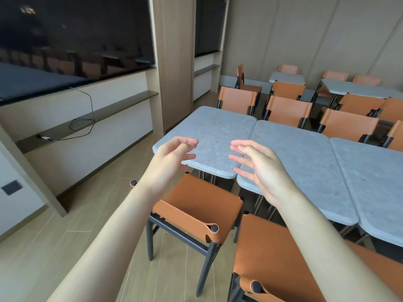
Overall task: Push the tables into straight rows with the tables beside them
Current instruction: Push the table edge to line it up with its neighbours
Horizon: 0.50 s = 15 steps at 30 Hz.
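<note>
Both hands raised, fingers loosely spread and lightly bent, gripping nothing. Left hand [172, 156] over the near left corner of the end table [209, 136]; right hand [259, 168] over the seam where that table meets the second table [301, 162]. Whether either palm touches the stone top: cannot tell, though both look to hover just above it.

Ahead and slightly right of the hands, three grey tables side by side, the third table [375, 182] furthest right. Long axis of each running away from the viewer, the row itself stretching off to the right. Near edge of the end table set further back than the near edge of the second, so a step shows at the shared corner just beside the right hand. Likely the misalignment to correct: end table drawn toward the viewer, or the second pushed away. Left hand nearer the end table's outer edge, right hand nearer the seam.

Below the hands, an orange chair [196, 210] tucked partly under the end table, another chair [272, 262] just beside it on the right. No containers in sight.
</note>
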Tool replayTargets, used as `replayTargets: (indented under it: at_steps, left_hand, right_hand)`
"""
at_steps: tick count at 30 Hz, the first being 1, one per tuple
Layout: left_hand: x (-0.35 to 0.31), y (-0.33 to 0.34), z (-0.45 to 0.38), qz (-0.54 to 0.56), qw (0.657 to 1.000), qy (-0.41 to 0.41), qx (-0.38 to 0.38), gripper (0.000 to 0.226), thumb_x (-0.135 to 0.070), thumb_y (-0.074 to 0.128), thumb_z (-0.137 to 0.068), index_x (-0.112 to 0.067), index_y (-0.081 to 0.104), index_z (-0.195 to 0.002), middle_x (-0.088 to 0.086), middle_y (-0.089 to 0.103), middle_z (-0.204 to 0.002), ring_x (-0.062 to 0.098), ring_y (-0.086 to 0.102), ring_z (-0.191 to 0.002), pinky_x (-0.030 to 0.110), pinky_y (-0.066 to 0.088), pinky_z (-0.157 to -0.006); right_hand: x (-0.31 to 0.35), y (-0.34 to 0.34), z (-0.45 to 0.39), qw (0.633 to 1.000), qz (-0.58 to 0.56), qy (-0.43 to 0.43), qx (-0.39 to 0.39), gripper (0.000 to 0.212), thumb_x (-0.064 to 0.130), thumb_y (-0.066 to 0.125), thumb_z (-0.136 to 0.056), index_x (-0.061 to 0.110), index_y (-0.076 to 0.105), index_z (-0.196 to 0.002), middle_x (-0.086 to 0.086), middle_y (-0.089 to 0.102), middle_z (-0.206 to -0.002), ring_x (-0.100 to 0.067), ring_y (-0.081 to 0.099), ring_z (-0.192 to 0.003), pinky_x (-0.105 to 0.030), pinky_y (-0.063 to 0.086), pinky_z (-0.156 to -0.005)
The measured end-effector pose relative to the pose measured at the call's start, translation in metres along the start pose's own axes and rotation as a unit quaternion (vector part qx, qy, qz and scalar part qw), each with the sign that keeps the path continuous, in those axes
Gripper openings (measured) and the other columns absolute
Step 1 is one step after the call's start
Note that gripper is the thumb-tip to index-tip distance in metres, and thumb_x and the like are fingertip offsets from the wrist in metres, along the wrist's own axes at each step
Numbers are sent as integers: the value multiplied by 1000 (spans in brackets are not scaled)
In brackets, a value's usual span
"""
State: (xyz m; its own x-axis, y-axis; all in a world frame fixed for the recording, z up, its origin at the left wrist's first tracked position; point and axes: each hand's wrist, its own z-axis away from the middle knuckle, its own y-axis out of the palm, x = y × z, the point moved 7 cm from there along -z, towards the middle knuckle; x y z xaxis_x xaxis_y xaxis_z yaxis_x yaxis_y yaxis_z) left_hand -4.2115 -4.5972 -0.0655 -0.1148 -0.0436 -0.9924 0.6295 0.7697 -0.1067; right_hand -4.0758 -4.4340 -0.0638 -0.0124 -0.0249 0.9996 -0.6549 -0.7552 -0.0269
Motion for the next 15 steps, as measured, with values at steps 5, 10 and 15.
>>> replayTargets:
  at_steps: [5, 10, 15]
  left_hand:
    - [27, -10, -45, -21, 999, -23, 10, 22, -31, 51, -104, -23, 71, -110, -16, 68, -121, 8, 70, -107, 34, 51, -101]
    - [52, -4, -111, -39, 997, -60, 42, 23, -29, 51, -104, -21, 70, -112, -16, 68, -122, 7, 70, -105, 34, 52, -101]
    - [81, 7, -185, -35, 990, -119, 69, 23, -29, 52, -103, -20, 71, -113, -14, 68, -122, 8, 70, -106, 34, 51, -102]
  right_hand:
    - [-21, 10, -46, 1000, -20, 14, -12, 21, 20, 54, -103, 24, 75, -108, 9, 70, -124, -8, 70, -110, -39, 55, -99]
    - [-45, 5, -103, 997, -53, 38, -43, 21, 20, 55, -103, 22, 75, -109, 8, 71, -122, -10, 70, -110, -38, 56, -98]
    - [-80, -12, -171, 987, -87, 87, -104, 24, 14, 51, -102, 19, 74, -107, 4, 72, -120, -13, 70, -110, -40, 56, -98]
